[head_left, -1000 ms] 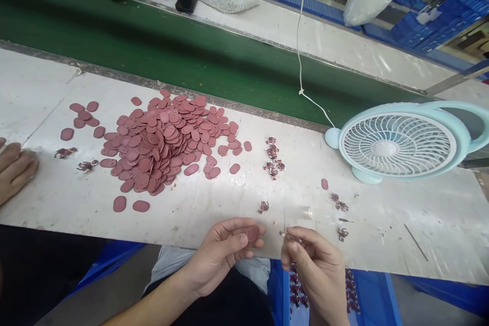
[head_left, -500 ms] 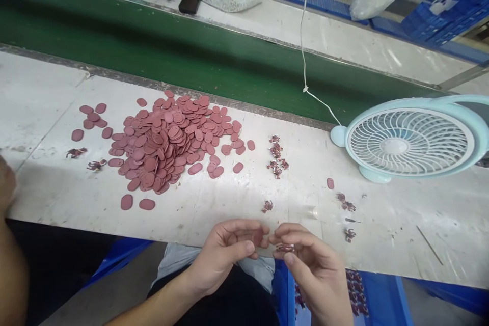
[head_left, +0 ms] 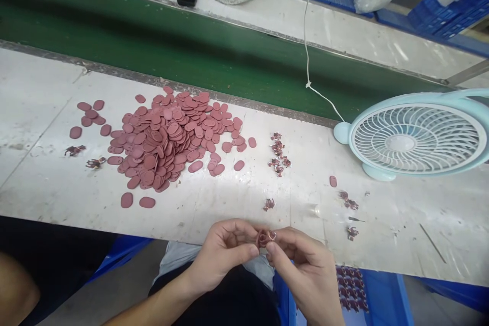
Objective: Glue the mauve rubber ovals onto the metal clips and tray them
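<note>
Over the table's front edge, my left hand (head_left: 223,252) pinches a reddish oval disc (head_left: 260,239) between thumb and fingers. My right hand (head_left: 301,265) grips a small brown-and-white figurine (head_left: 272,235) and holds it against the disc. Fingertips partly cover both pieces. A large pile of the same discs (head_left: 164,137) lies to the left. One legged figurine (head_left: 269,204) rests just beyond my hands, and a cluster of similar figurines (head_left: 278,155) lies further back. More figurines (head_left: 352,233) are on the right.
A light blue fan (head_left: 416,137) stands at the right, its white cord (head_left: 306,51) crossing the green belt (head_left: 214,56). A blue tray (head_left: 385,295) with rows of figurines sits below the table edge. Another person's arm (head_left: 17,285) shows at lower left. A thin rod (head_left: 433,243) lies at right.
My two hands have come together, and the figurine in my right hand now meets the disc in my left. The other person's arm at the left has moved down off the table.
</note>
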`<state>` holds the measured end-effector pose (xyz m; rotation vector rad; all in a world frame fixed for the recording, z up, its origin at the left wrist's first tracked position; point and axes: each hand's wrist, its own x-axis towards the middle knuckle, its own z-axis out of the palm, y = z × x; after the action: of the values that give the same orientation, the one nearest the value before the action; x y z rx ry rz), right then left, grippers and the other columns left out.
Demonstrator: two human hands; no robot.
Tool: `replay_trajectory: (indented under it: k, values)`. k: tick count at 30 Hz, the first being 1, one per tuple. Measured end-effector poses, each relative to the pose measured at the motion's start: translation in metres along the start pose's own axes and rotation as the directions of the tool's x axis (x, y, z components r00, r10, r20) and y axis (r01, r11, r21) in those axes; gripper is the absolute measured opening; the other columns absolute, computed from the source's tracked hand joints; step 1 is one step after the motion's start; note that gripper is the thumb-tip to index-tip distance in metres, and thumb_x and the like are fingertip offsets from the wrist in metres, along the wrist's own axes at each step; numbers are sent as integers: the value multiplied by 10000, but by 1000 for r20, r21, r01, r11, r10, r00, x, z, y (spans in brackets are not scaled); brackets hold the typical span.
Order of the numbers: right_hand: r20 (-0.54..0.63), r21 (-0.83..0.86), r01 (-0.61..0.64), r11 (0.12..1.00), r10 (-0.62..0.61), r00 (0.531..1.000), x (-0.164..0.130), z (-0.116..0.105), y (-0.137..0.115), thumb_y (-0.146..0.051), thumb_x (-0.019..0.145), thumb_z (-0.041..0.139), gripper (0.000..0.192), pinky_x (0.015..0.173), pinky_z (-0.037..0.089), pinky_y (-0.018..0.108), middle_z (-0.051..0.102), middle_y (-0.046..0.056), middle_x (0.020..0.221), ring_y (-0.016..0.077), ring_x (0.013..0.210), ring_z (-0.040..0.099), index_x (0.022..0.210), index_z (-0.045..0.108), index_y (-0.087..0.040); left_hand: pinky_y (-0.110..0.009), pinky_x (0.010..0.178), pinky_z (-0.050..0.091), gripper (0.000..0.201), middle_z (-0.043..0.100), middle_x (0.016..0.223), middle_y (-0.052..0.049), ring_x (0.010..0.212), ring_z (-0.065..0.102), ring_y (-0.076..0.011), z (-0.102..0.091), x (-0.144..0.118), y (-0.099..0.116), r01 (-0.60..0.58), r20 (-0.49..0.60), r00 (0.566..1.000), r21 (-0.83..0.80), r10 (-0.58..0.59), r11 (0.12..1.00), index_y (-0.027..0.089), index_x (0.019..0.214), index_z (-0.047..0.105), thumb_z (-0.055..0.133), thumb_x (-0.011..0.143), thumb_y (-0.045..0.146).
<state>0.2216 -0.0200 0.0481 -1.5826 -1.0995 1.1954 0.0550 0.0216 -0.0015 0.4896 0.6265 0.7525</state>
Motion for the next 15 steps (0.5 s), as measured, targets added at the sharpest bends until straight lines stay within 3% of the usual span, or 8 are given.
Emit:
replay_trajectory:
  k: [5,10,15]
  values:
    - [5,-1,-37,999,37,999,0,2,-5,-285,886,730,103,601,593,248,763,51,842,173,690,710,961,775,-231,-279,828,566,41,817,917,-37,879,747,-183,-1,-1,-1,-43,-28,999,46,44,998,188,783,786,797,805,156]
    - [26,74,-106,992,104,994,2,4,-6,-327,886,740,112,632,586,225,749,38,835,154,702,700,944,767,-234,-310,922,565,75,808,1070,-51,1041,737,-229,0,-2,1,-109,-57,992,90,115,990,214,806,810,785,812,144]
    - [37,62,-92,994,90,995,2,3,-6,-314,896,732,95,617,572,211,728,19,835,136,692,681,959,759,-248,-329,950,567,104,804,1092,-53,1064,734,-239,2,-2,6,-108,-22,993,120,112,987,224,826,818,767,828,133]
